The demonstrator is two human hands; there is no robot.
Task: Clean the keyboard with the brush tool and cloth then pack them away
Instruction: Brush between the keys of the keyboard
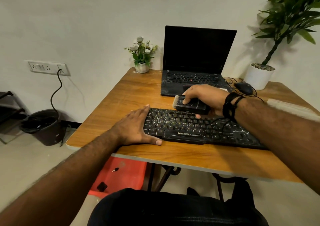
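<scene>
A black keyboard lies across the near part of the wooden table. My left hand rests flat against the keyboard's left end, fingers spread, thumb along the front edge. My right hand grips a black brush tool just above the keyboard's back rows. The tool's pale bristles point left, and my thumb presses on its top. A light cloth lies on the table at the right, partly behind my right forearm.
An open laptop stands behind the keyboard, with a black mouse and cables to its right. A small flower pot and a large white plant pot sit at the back. A dark bin and a red crate are on the floor.
</scene>
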